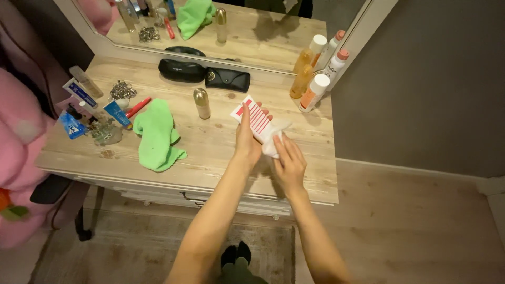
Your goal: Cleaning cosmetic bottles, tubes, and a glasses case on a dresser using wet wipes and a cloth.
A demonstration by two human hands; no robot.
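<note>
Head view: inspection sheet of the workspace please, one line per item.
Surface: wooden dresser top, mirror behind.
Job's things: red-striped white tube, white wipe pressed to it.
Clutter: green cloth, gold bottle, two black cases, spray bottles, small tubes and keys.
Hands: left hand grips the tube; right hand fingers on the wipe.
Cables: nothing seen.
Surroundings: grey wall, wood floor, pink plush.

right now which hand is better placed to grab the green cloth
Left, probably. The left hand holds the red-striped tube nearer the green cloth, which lies to its left. The right hand presses a white wipe on the tube's far side.
</note>
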